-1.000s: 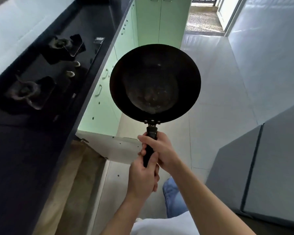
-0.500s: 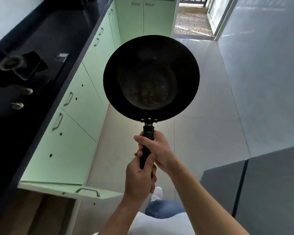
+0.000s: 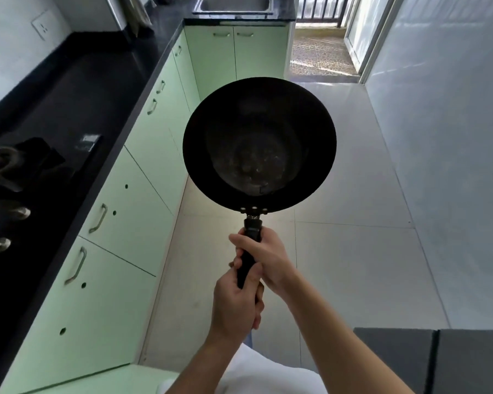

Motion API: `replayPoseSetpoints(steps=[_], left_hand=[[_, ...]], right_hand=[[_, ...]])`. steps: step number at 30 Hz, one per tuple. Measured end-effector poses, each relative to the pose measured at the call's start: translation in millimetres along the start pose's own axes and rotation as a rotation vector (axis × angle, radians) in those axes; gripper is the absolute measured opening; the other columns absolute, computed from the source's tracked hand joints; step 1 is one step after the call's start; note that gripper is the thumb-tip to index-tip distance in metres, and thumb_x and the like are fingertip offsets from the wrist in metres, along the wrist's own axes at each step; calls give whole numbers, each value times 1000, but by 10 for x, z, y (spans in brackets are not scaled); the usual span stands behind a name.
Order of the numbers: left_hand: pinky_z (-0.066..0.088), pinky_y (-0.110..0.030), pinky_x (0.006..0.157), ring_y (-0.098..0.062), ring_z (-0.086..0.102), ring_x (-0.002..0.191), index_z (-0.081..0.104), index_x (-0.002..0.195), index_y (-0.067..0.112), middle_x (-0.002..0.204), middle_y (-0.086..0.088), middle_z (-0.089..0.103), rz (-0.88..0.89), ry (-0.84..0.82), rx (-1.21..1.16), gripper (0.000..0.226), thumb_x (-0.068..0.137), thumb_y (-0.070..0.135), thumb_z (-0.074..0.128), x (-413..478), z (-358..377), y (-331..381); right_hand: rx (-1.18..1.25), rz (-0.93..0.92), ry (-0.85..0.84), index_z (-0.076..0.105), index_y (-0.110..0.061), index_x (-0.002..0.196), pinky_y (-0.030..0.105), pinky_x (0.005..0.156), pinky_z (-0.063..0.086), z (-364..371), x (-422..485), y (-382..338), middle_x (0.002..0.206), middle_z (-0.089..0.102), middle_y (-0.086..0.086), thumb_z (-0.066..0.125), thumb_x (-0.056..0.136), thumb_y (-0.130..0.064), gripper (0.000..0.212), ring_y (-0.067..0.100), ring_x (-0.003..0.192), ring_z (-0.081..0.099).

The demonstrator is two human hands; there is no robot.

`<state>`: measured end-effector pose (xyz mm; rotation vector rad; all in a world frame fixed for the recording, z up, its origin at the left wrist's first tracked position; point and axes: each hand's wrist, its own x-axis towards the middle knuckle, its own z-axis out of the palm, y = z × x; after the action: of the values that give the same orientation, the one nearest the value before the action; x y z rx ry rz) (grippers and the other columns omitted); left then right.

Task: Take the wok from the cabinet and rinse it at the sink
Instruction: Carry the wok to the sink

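Note:
I hold a black wok out in front of me over the floor, bowl side up and empty, its base worn and speckled. Both hands grip its black handle: my right hand is higher on it, my left hand lower, near the end. The steel sink is set into the black counter at the far end of the kitchen, well beyond the wok. Green cabinets run along my left under the counter.
A gas hob with knobs sits in the black counter at my left. An open cabinet door edge juts out low at the left. A grey appliance top is at the bottom right. White tiled floor leads towards a balcony door.
The view has advanced along the kitchen: the hob slid back to my left, the open cabinet dropped to the bottom edge, and the sink came into sight. Both hands kept their grip.

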<state>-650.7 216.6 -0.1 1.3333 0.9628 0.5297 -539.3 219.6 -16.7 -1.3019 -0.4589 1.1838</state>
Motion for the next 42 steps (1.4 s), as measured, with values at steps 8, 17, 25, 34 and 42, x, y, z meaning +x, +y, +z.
replayPoseSetpoints(steps=[8, 17, 25, 34, 42], left_hand=[[28, -18, 35, -9, 34, 30, 52, 73, 11, 44, 6, 40, -41, -91, -17, 27, 99, 19, 51, 1477, -129, 305], [30, -22, 35, -16, 34, 32, 50, 71, 9, 46, 1, 41, -53, -125, -13, 30, 100, 19, 51, 3034, -417, 721], [31, -23, 36, -19, 36, 33, 52, 73, 11, 48, 1, 44, -74, -137, 2, 28, 99, 21, 52, 4098, -388, 906], [31, -23, 34, -18, 36, 33, 52, 71, 10, 47, -1, 45, -80, -76, 6, 29, 99, 20, 52, 5453, 116, 1256], [32, -22, 34, -18, 36, 33, 51, 74, 6, 51, -3, 44, -53, -20, 16, 28, 99, 20, 52, 6751, 800, 1869]], right_hand=[[40, 15, 61, 56, -5, 91, 43, 73, 60, -40, 1362, -466, 67, 60, 5, 67, 94, -6, 11, 18, 55, 60], [51, -20, 85, 56, -7, 87, 41, 71, 59, 106, 2871, -947, 65, 60, 3, 66, 94, -6, 13, 17, 54, 60], [72, 17, 83, 56, -6, 92, 43, 73, 59, -30, 3875, -1270, 65, 61, 3, 69, 94, -10, 14, 17, 54, 60], [78, 32, 17, 59, -12, 86, 58, 78, 43, -626, 5224, -1759, 66, 63, 2, 74, 88, -18, 16, 18, 54, 63], [63, 3, -34, 59, -11, 86, 58, 78, 44, -1313, 6436, -2612, 67, 63, 4, 73, 89, -17, 15, 19, 54, 63]])
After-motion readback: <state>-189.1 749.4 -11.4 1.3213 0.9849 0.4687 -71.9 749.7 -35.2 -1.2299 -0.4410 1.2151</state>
